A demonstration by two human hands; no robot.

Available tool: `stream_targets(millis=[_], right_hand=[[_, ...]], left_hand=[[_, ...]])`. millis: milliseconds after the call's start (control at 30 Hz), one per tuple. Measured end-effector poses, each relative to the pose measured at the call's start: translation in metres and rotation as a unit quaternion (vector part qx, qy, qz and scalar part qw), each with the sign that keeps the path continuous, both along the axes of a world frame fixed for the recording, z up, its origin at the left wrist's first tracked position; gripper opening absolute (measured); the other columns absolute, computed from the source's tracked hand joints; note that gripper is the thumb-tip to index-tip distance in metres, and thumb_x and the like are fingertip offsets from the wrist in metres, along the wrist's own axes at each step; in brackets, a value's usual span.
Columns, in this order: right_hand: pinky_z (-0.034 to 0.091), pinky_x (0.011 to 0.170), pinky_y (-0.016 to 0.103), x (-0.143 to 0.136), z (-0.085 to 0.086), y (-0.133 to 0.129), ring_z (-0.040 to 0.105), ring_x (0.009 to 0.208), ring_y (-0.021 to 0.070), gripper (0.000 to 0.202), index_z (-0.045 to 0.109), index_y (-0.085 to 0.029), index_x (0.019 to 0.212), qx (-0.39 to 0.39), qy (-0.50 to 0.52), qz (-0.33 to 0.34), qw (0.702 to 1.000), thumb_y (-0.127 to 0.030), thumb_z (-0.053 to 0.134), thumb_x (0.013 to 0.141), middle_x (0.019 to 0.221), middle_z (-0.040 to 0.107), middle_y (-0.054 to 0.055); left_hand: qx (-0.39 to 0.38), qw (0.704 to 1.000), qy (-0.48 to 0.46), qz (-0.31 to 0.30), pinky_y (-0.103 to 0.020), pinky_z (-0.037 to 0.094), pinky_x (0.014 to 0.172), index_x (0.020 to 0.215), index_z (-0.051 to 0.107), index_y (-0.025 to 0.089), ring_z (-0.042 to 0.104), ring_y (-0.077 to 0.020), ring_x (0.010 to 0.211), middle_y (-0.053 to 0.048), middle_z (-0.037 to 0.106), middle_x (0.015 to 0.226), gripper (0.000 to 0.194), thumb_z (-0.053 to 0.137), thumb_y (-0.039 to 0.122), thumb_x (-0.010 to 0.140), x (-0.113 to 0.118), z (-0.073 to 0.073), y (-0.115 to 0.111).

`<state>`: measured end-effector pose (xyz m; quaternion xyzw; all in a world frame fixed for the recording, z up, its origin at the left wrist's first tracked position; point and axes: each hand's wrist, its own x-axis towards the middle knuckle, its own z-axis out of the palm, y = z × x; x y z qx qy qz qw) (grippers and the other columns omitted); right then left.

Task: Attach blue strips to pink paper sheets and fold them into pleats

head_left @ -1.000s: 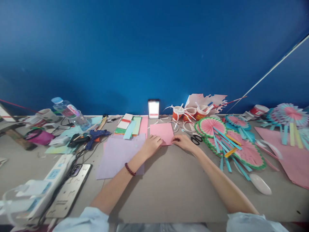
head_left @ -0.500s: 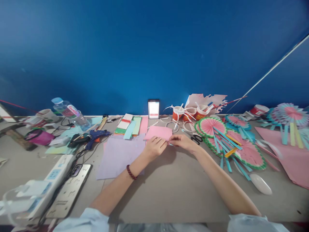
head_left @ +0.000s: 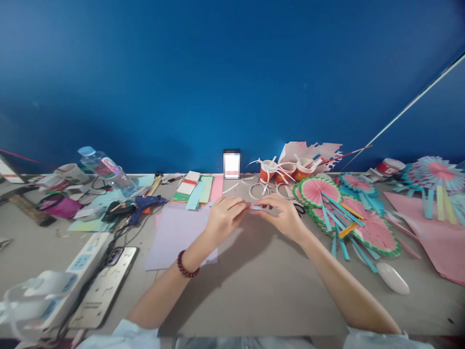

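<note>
In front of me, a piece of pink and light-blue paper [head_left: 255, 207] is held between my two hands, seen nearly edge-on as a narrow strip. My left hand [head_left: 225, 219], with dark red beads around the wrist, pinches its left side. Fingers of my right hand [head_left: 284, 217] are closed on the right side, thumb below and fingertips above. Most of the paper is hidden behind the hands. Beneath my left forearm lies a lilac paper sheet [head_left: 178, 237]. Black scissors handles [head_left: 300, 209] show partly beside my right wrist.
To the right are watermelon-patterned paper fans [head_left: 319, 191], a white computer mouse [head_left: 392, 277] and pink sheets [head_left: 432, 232]. At left stand a power strip [head_left: 80, 264], a phone [head_left: 105, 286], a blue glue gun [head_left: 143, 206] and a tilted bottle [head_left: 109, 169]. Red cups [head_left: 268, 169] line the back.
The pink paper was showing its broad face and has tilted to nearly edge-on. My left hand has shifted slightly left, and my right hand has turned and moved a little.
</note>
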<state>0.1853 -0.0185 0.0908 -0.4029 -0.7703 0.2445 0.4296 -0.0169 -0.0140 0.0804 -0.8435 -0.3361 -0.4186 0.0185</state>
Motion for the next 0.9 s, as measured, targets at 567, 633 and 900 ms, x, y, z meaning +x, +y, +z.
stream_targets(millis=[567,633,900], right_hand=[[0.045,0.071,0.031,-0.008,0.005,-0.017,0.058,0.074,0.0173,0.014,0.071,-0.021,0.079,-0.128,0.156,-0.028,0.979,-0.033,0.071,0.072,0.076,0.067,0.003],[0.045,0.071,0.031,-0.009,0.003,-0.016,0.058,0.074,0.0170,0.014,0.071,-0.021,0.078,-0.139,0.166,-0.021,0.976,-0.033,0.071,0.071,0.076,0.068,0.003],[0.046,0.068,0.030,-0.011,0.002,-0.016,0.055,0.070,0.0154,0.019,0.072,-0.021,0.079,-0.150,0.168,-0.010,0.974,-0.037,0.073,0.069,0.075,0.068,0.003]], left_hand=[[-0.297,0.931,-0.198,-0.074,-0.024,0.047,0.065,0.082,0.070,0.019,0.061,-0.0147,0.072,-0.003,0.069,0.078,0.014,0.057,0.024,0.084,0.011,0.029,-0.028],[-0.296,0.931,-0.201,-0.069,-0.023,0.047,0.064,0.081,0.070,0.019,0.061,-0.0142,0.071,-0.003,0.069,0.077,0.015,0.056,0.025,0.084,0.011,0.027,-0.028],[-0.265,0.944,-0.185,-0.058,-0.022,0.045,0.058,0.077,0.068,0.019,0.058,-0.0125,0.066,-0.002,0.067,0.071,0.015,0.055,0.021,0.084,0.010,0.025,-0.029]])
